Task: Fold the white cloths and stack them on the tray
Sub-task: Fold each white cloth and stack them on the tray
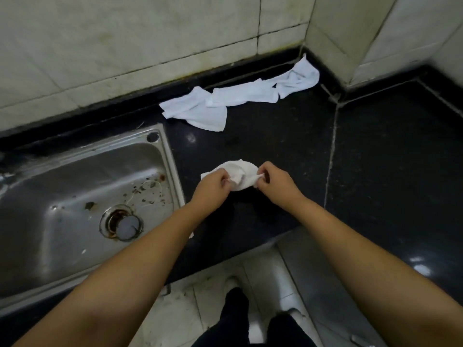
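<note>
A small crumpled white cloth (240,174) hangs bunched between my two hands, just above the black counter (275,146). My left hand (213,186) pinches its left edge and my right hand (274,182) pinches its right edge. Three more white cloths lie loose along the back of the counter by the wall: one at the left (198,112), one in the middle (244,94), one at the right near the corner (299,80). I see no tray in this view.
A steel sink (75,196) with a rusty drain is set into the counter at my left. Tiled walls close the back and the right corner. The counter's front edge runs just under my forearms, with the floor and my feet below.
</note>
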